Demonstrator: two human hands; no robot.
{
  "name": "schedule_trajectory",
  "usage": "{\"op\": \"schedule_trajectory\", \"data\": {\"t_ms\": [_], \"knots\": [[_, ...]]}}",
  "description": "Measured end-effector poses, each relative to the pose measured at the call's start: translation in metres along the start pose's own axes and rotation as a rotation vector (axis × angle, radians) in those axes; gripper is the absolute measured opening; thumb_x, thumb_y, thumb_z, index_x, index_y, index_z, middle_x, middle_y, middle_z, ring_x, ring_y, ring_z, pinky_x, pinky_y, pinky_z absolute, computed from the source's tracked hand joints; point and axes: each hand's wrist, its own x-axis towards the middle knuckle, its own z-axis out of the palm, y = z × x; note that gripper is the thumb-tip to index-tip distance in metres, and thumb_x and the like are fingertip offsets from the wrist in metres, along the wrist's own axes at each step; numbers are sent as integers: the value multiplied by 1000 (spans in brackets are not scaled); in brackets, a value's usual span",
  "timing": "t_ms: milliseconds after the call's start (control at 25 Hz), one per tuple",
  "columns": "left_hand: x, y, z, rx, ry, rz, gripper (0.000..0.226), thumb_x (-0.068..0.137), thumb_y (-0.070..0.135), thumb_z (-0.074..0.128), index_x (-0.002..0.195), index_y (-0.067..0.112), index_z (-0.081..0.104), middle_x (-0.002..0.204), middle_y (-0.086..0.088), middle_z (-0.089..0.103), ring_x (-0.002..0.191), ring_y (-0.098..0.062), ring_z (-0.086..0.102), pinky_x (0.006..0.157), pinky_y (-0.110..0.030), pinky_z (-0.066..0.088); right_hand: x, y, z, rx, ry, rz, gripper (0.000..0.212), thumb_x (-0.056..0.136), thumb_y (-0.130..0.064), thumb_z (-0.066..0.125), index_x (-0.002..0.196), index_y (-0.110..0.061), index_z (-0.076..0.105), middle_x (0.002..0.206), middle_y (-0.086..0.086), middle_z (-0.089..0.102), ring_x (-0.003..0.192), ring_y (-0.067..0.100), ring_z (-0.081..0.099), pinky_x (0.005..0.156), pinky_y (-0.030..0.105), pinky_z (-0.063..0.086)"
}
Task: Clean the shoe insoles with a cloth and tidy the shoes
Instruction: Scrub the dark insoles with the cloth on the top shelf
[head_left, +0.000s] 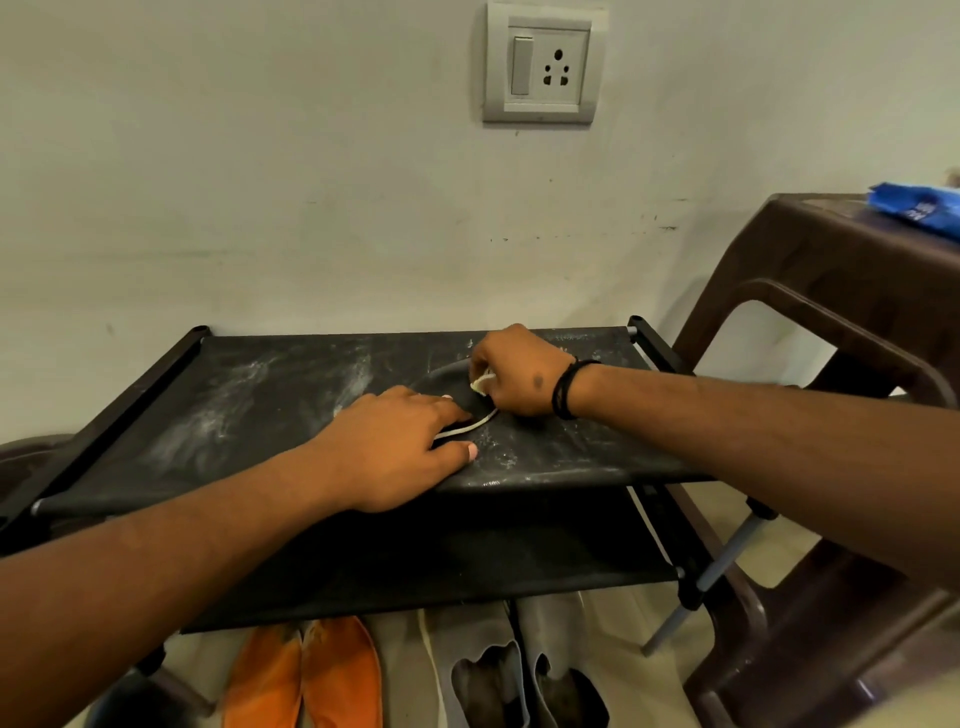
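Observation:
A dark insole (447, 387) with a pale edge lies flat on the dusty top shelf of a black fabric shoe rack (218, 415). My left hand (400, 447) presses down on its near end with spread fingers. My right hand (517, 371) grips a small pale cloth (482, 383) bunched against the insole's far end. On the floor under the rack stand a pair of orange shoes (306, 675) and a pair of grey shoes (519, 670).
A brown plastic chair (831, 322) stands close to the rack's right side, with a blue packet (922, 205) on it. The wall behind carries a switch and socket plate (543, 65). A second black shelf (441, 566) lies below the top one.

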Motion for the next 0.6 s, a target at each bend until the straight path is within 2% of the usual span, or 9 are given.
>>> {"op": "schedule_trajectory", "data": {"t_ms": [120, 240, 360, 520, 600], "knots": [[-1, -2, 2, -4, 24, 7, 74, 80, 72, 16, 132, 36, 54, 122, 8, 66, 116, -17, 55, 98, -45, 47, -14, -12, 4, 84, -69, -98, 17, 91, -14, 61, 105, -12, 72, 107, 3, 70, 96, 17, 64, 82, 26, 52], [1, 0, 1, 3, 33, 9, 68, 83, 71, 19, 127, 33, 54, 111, 7, 66, 108, -16, 57, 95, -44, 48, 3, 8, -1, 14, -2, 4, 18, 91, -17, 61, 107, -15, 71, 109, 5, 69, 96, 20, 64, 84, 32, 54], [0, 1, 0, 3, 45, 12, 65, 86, 68, 24, 130, 31, 54, 112, 7, 65, 110, -15, 56, 96, -44, 48, 14, 21, -4, 16, 66, 91, 19, 88, -15, 63, 105, -14, 71, 107, 7, 70, 95, 23, 64, 83, 35, 56], [-1, 0, 1, 6, 44, 27, 72, 81, 71, 17, 128, 33, 55, 111, 7, 67, 108, -15, 58, 95, -43, 50, -9, -6, 2, 149, -75, -66, 11, 88, -16, 66, 94, -16, 75, 92, -5, 69, 84, 10, 63, 74, 22, 52], [0, 1, 2, 12, 86, 40, 72, 80, 70, 15, 121, 32, 60, 112, 5, 69, 105, -15, 61, 92, -43, 51, -6, -1, -3, 106, -91, -83, 11, 88, -19, 66, 96, -16, 75, 94, -4, 71, 85, 10, 64, 75, 23, 52]]}}
